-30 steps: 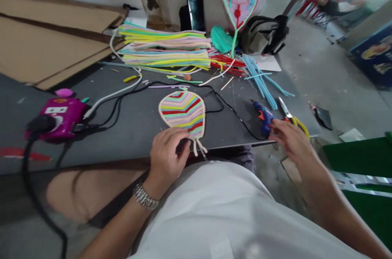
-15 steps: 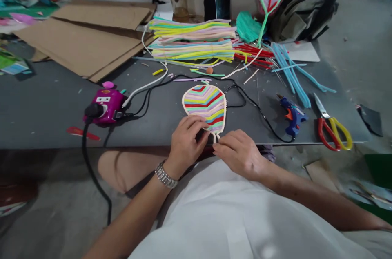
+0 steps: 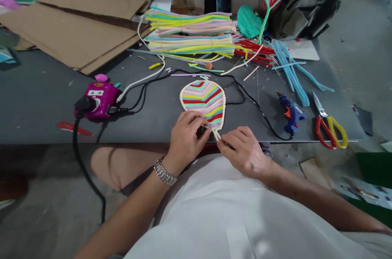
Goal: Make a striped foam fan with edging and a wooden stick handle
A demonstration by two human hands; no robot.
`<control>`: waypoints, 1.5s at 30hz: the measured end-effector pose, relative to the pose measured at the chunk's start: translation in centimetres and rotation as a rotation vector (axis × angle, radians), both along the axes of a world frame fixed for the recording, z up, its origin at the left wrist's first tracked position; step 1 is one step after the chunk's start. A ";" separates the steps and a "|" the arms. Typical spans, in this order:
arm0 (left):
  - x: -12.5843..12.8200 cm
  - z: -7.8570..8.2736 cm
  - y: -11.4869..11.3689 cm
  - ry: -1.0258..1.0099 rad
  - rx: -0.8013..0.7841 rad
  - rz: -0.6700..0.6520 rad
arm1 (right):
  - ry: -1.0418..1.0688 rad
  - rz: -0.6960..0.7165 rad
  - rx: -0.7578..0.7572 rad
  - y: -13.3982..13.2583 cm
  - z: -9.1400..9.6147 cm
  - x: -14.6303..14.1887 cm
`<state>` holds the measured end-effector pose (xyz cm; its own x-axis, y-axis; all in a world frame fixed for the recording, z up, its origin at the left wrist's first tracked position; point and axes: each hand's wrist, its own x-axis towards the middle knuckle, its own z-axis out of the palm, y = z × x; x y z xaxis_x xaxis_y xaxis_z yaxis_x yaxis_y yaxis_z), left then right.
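Note:
A rounded fan-like piece of striped pipe cleaners [image 3: 203,97], edged in cream, lies flat near the table's front edge. My left hand [image 3: 189,131] is closed at its lower left rim, thumb and fingertips pinching close to where the cream edging meets. Two cream pipe cleaner ends [image 3: 216,134] stick out from the bottom of the piece, side by side. Their tips are pinched by my right hand [image 3: 241,149], whose fingers are curled. The fingers partly hide both grips.
Bundles of coloured pipe cleaners [image 3: 190,44] lie behind the piece. To the right are a blue glue gun [image 3: 290,114] and scissors [image 3: 329,126]. A purple power socket [image 3: 99,99] stands left, cables running across the table. Cardboard sheets [image 3: 79,32] lie back left.
The two cream ends, apart before, now lie together. My right hand has shifted slightly right, keeping hold of them. My left hand stays at the rim; the camera view has moved slightly.

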<state>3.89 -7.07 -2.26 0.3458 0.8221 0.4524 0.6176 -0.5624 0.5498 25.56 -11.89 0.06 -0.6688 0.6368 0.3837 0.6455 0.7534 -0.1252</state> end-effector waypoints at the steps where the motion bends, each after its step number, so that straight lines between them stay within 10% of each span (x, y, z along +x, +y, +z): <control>1: 0.0 0.0 0.0 0.000 0.000 -0.003 | -0.014 -0.011 0.004 0.0 0.0 0.0; 25: 1.2 -0.1 -0.4 -0.004 -0.050 0.077 | 0.265 -0.307 -0.229 -0.7 -1.2 -0.8; 45: 1.4 0.0 -0.5 -0.016 -0.075 0.089 | 0.334 -0.152 -0.307 -0.7 -0.9 -0.7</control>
<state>5.29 -7.59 -2.22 0.2630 0.8809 0.3936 0.6544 -0.4626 0.5981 24.83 -12.58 -0.88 -0.4314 0.8355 0.3403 0.6323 0.5491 -0.5464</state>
